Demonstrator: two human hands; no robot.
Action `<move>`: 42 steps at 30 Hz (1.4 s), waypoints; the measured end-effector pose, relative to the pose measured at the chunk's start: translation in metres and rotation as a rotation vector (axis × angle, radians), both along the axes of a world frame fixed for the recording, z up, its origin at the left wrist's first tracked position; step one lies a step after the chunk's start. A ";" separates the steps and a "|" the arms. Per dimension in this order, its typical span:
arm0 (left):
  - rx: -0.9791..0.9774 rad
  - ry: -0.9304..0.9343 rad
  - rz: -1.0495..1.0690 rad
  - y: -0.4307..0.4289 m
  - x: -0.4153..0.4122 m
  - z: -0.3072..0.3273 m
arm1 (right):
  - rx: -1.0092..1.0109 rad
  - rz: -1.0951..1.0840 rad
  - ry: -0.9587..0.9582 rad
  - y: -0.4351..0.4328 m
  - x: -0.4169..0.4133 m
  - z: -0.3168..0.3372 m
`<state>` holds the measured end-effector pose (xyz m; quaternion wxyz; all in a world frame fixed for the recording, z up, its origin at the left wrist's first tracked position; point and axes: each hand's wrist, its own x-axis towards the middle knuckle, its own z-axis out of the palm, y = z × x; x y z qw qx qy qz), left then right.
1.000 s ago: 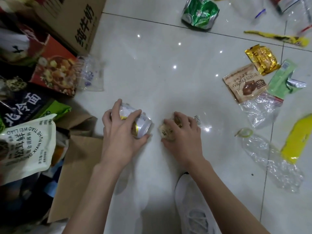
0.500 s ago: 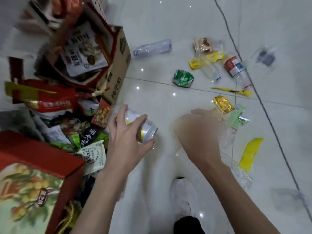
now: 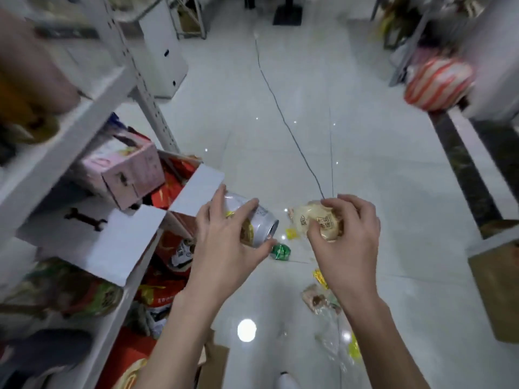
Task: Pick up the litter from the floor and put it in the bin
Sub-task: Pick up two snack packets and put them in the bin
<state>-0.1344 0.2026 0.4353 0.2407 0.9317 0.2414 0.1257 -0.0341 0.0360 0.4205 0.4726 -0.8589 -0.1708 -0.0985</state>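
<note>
Both hands are loaded right now. The left hand [image 3: 224,248] is wrapped around a silver drink can [image 3: 259,223], thumb under it and fingers over the top. The right hand [image 3: 351,242] has a crumpled cream wrapper [image 3: 311,217] bunched up in its fingers. Both bits of litter are up off the floor [image 3: 365,164], held side by side in mid-air, just right of the open white-flapped box [image 3: 202,183] on the left. That box is already stuffed with red packets, so my guess is it's the bin, though nothing marks it as one.

Stuff that could go sideways from here:

- The can is tipped with its open end pointing right and a bit down. If there's any liquid left, it dribbles onto the tiles.
- The box looks pretty full, so a can tossed on top could roll back off the heap. The wrapper is light enough to flutter out too — better placed than thrown.
- There's plenty underfoot: a crushed green can [image 3: 280,251] just beyond the hands, small yellow and brown packets, and a clear plastic bottle [image 3: 331,343] near the feet. Stepping on that bottle on glossy tile is a slip waiting to happen.
- A thin dark cable [image 3: 278,108] runs across the floor further out — easy to snag.
</note>
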 end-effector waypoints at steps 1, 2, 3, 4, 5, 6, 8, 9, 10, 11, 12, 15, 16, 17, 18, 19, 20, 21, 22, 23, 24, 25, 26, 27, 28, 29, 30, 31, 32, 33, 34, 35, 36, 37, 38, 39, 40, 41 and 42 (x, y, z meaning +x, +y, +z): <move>0.000 -0.022 -0.011 -0.002 0.008 0.032 | 0.022 -0.017 -0.012 -0.002 0.008 0.032; 0.000 -0.045 -0.015 -0.005 0.015 0.062 | 0.038 -0.029 -0.009 -0.005 0.015 0.061; 0.003 -0.060 -0.014 -0.009 0.020 0.091 | 0.049 -0.037 -0.005 -0.007 0.020 0.088; 0.000 -0.073 -0.014 -0.013 0.025 0.120 | 0.060 -0.045 -0.012 -0.010 0.024 0.114; -0.001 -0.095 -0.016 -0.016 0.029 0.146 | 0.078 -0.051 -0.029 -0.013 0.028 0.140; 0.001 -0.121 -0.019 -0.019 0.032 0.170 | 0.098 -0.053 -0.054 -0.016 0.031 0.165; 0.002 -0.168 -0.022 -0.027 0.032 0.211 | 0.133 -0.059 -0.095 -0.023 0.033 0.208; 0.010 -0.195 -0.028 -0.031 0.031 0.230 | 0.159 -0.062 -0.114 -0.027 0.033 0.227; 0.019 -0.215 -0.027 -0.035 0.028 0.246 | 0.182 -0.062 -0.126 -0.032 0.032 0.244; 0.025 -0.228 -0.031 -0.040 0.025 0.260 | 0.202 -0.069 -0.139 -0.037 0.030 0.259; 0.028 -0.240 -0.039 -0.044 0.022 0.272 | 0.222 -0.076 -0.153 -0.043 0.028 0.272; 0.026 -0.272 -0.064 -0.056 0.007 0.298 | 0.249 -0.085 -0.178 -0.060 0.016 0.298; 0.020 -0.282 -0.072 -0.060 0.000 0.303 | 0.249 -0.085 -0.178 -0.067 0.010 0.303; 0.013 -0.291 -0.081 -0.064 -0.007 0.308 | 0.246 -0.090 -0.177 -0.073 0.003 0.308; 0.007 -0.297 -0.090 -0.069 -0.014 0.311 | 0.239 -0.095 -0.177 -0.080 -0.005 0.312; 0.001 -0.301 -0.096 -0.074 -0.023 0.314 | 0.233 -0.102 -0.180 -0.087 -0.015 0.315; -0.005 -0.304 -0.105 -0.078 -0.031 0.317 | 0.230 -0.111 -0.188 -0.093 -0.025 0.317; -0.011 -0.307 -0.117 -0.083 -0.040 0.319 | 0.230 -0.122 -0.200 -0.100 -0.036 0.319; -0.017 -0.310 -0.128 -0.088 -0.048 0.321 | 0.226 -0.133 -0.214 -0.106 -0.047 0.321; -0.022 -0.312 -0.141 -0.093 -0.057 0.322 | 0.221 -0.143 -0.223 -0.112 -0.059 0.322; -0.027 -0.315 -0.155 -0.098 -0.066 0.324 | 0.214 -0.154 -0.223 -0.117 -0.072 0.322; -0.030 -0.320 -0.171 -0.103 -0.074 0.324 | 0.207 -0.165 -0.219 -0.124 -0.084 0.323; -0.032 -0.323 -0.189 -0.109 -0.082 0.325 | 0.199 -0.180 -0.215 -0.131 -0.096 0.323; -0.036 -0.322 -0.210 -0.115 -0.089 0.324 | 0.196 -0.199 -0.213 -0.138 -0.109 0.323; -0.043 -0.318 -0.230 -0.121 -0.096 0.324 | 0.194 -0.218 -0.211 -0.146 -0.121 0.323; -0.048 -0.309 -0.249 -0.128 -0.102 0.323 | 0.190 -0.239 -0.209 -0.154 -0.133 0.322; -0.054 -0.299 -0.271 -0.136 -0.108 0.321 | 0.184 -0.262 -0.204 -0.164 -0.145 0.321; -0.061 -0.291 -0.294 -0.144 -0.112 0.319 | 0.178 -0.285 -0.194 -0.175 -0.156 0.320; -0.067 -0.287 -0.317 -0.154 -0.116 0.318 | 0.174 -0.310 -0.184 -0.187 -0.166 0.319; -0.071 -0.282 -0.339 -0.165 -0.120 0.316 | 0.171 -0.336 -0.180 -0.200 -0.176 0.318; -0.077 -0.275 -0.362 -0.178 -0.124 0.314 | 0.169 -0.367 -0.188 -0.214 -0.187 0.317; -0.086 -0.266 -0.389 -0.192 -0.128 0.312 | 0.166 -0.405 -0.200 -0.230 -0.197 0.316; -0.096 -0.260 -0.422 -0.207 -0.131 0.310 | 0.161 -0.446 -0.210 -0.247 -0.208 0.316; -0.105 -0.258 -0.458 -0.223 -0.134 0.309 | 0.159 -0.482 -0.214 -0.265 -0.220 0.315; -0.114 -0.256 -0.494 -0.241 -0.138 0.307 | 0.158 -0.515 -0.213 -0.283 -0.232 0.315; -0.124 -0.251 -0.534 -0.259 -0.142 0.307 | 0.156 -0.551 -0.211 -0.302 -0.244 0.316; -0.128 -0.247 -0.576 -0.279 -0.146 0.307 | 0.149 -0.594 -0.213 -0.322 -0.257 0.316; -0.125 -0.243 -0.619 -0.300 -0.150 0.307 | 0.138 -0.638 -0.220 -0.343 -0.270 0.316; -0.120 -0.240 -0.663 -0.322 -0.155 0.307 | 0.131 -0.681 -0.226 -0.364 -0.284 0.315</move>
